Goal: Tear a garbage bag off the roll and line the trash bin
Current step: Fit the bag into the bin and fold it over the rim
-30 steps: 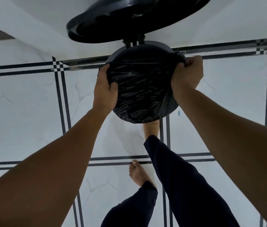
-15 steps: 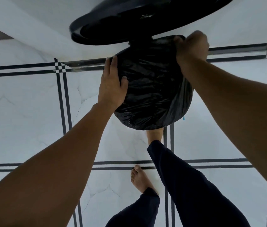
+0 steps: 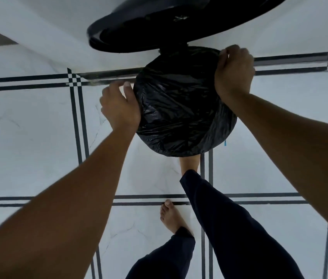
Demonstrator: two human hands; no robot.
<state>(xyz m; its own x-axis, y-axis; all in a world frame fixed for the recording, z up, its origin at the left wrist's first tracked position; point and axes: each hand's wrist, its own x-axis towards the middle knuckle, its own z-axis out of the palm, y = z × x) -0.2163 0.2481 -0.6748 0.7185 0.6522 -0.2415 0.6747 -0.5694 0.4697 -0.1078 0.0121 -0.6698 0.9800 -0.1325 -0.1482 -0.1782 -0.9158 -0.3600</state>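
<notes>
Nearest the camera, at the bottom of the frame, my two legs in dark, smooth trousers [image 3: 229, 228] crossed the floor [image 3: 28, 137], which was glossy white marble-look tile, faintly veined and ruled by paired black lines with small checkered squares where they met. My bare left foot [image 3: 170, 217] stood flat at lower centre; my right foot [image 3: 189, 163] reached forward and its toes were hidden under the bin.

Both bare forearms ran up from the lower corners toward the middle of the frame. There sat the round trash bin, all I could see of it wrapped in the garbage bag [image 3: 179, 109]: thin black plastic, shiny and finely crinkled, stretched over the circular mouth and down the sides. My left hand [image 3: 120, 106] lay curled against the bag's left edge, fingers bent round the rim, thumb toward the plastic. My right hand [image 3: 234, 71] was closed at the upper right of the rim, fingertips pinching a fold of the film.

Beyond, at top centre, the black lid [image 3: 179, 23] stood raised: a smooth, round plastic disc with a raised lip. A small pale mark on its underside was too blurred to read.
</notes>
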